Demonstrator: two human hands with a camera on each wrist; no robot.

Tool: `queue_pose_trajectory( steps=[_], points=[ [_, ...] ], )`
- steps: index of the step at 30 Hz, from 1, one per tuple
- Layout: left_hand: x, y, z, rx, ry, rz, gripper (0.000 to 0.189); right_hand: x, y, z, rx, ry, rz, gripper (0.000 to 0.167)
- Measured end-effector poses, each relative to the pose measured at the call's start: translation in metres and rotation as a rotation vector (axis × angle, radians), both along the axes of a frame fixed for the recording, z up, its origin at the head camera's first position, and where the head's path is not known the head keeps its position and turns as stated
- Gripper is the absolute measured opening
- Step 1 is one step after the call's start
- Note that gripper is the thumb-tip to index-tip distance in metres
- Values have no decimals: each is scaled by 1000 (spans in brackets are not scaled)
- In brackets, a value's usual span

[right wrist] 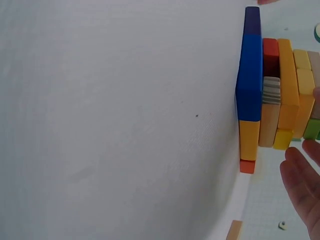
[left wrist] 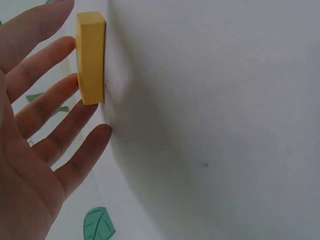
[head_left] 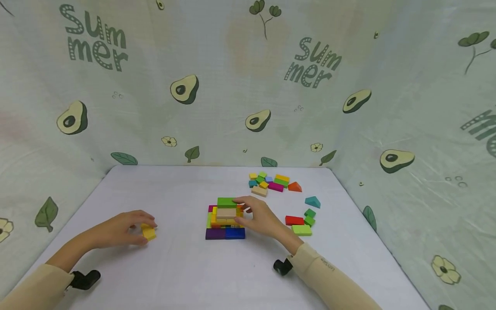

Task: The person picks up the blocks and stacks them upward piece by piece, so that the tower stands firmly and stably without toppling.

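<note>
My left hand (head_left: pixel 120 230) is low over the table on the left, fingers spread and slightly bent around a yellow block (head_left: pixel 149 232). In the left wrist view the fingertips are right at the long side of this yellow block (left wrist: pixel 91 60), thumb tip near its upper end. My right hand (head_left: pixel 260 216) is at the right side of a layered block stack (head_left: pixel 225 234). Its index fingertip touches a green block (head_left: pixel 226 202) at the back of the top; the thumb is beside a beige block (head_left: pixel 226 213). In the right wrist view, its loosely extended fingers (right wrist: pixel 298 185) are beside the upper layers.
Behind the stack on the right lies a group of loose blocks, among them a magenta block (head_left: pixel 276 187) and an orange triangle (head_left: pixel 295 187). Closer on the right are a teal block (head_left: pixel 313 202), a red block (head_left: pixel 294 220) and a light green block (head_left: pixel 302 230). A printed cloth hangs behind.
</note>
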State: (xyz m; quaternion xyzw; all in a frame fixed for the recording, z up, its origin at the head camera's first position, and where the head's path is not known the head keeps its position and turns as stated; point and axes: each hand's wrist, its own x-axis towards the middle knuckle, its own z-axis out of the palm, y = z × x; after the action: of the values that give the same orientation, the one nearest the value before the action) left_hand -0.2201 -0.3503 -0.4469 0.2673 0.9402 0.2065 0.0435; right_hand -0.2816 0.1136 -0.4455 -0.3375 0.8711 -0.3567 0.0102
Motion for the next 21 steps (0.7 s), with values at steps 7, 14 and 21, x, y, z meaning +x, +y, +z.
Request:
queue_pose_trajectory(
  steps=[7, 14, 21],
  points=[
    [-4, -10, -8, 107, -6, -85, 39, -1, 1, 0, 0, 5, -1, 57],
    [-10, -5, -12, 124, 17, -71, 36, 1, 0, 1, -4, -2, 7, 58],
    [-18, 17, -5, 101, 107, -42, 35, 1, 0, 1, -3, -7, 4, 57]
  ],
)
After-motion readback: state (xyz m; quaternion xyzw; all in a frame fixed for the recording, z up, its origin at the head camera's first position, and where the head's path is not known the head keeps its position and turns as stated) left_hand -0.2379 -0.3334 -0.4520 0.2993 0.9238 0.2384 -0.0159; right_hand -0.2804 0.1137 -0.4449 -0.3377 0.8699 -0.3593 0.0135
